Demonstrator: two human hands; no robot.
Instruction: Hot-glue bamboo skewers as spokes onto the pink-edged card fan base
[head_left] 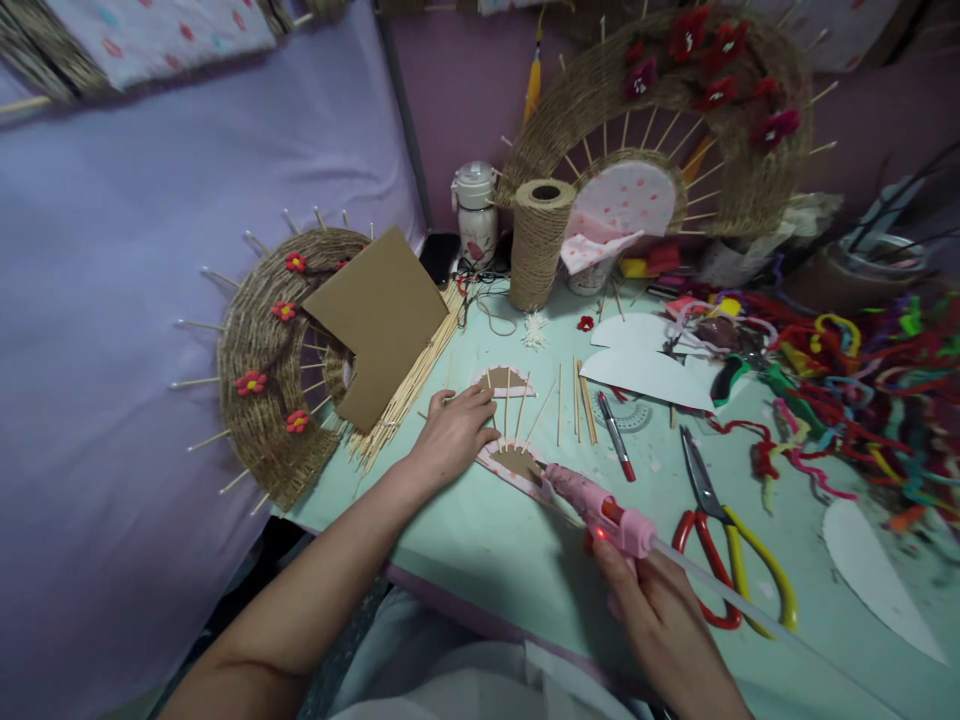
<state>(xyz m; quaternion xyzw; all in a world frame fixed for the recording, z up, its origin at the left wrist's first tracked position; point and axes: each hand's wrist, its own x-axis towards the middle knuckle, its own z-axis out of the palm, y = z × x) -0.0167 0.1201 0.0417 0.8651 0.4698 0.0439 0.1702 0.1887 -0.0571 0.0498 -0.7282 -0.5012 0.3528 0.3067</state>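
Note:
My right hand [645, 600] is wrapped round a pink hot glue gun [592, 495] with a lit red light and a long clear glue stick at its back. The nozzle meets the right side of a half-round cardboard piece [517, 460] edged in pink patterned cloth. Thin wooden sticks [522, 405] fan upward from its curved edge. My left hand [454, 435] rests at the piece's left, fingertips and thumb closed at the leftmost stick; the exact contact is partly hidden. Beyond lies a similar half-round piece [510, 382], cloth-edged too.
Scissors [720, 530], a red-capped pen [616, 438] and white paper shapes [645, 375] lie to the right, near tangled pipe cleaners [847, 400]. A twine spool [538, 245] stands behind. At left, brown cardboard [382, 320] overlaps a woven arch [255, 370] and a bundle of sticks [412, 390].

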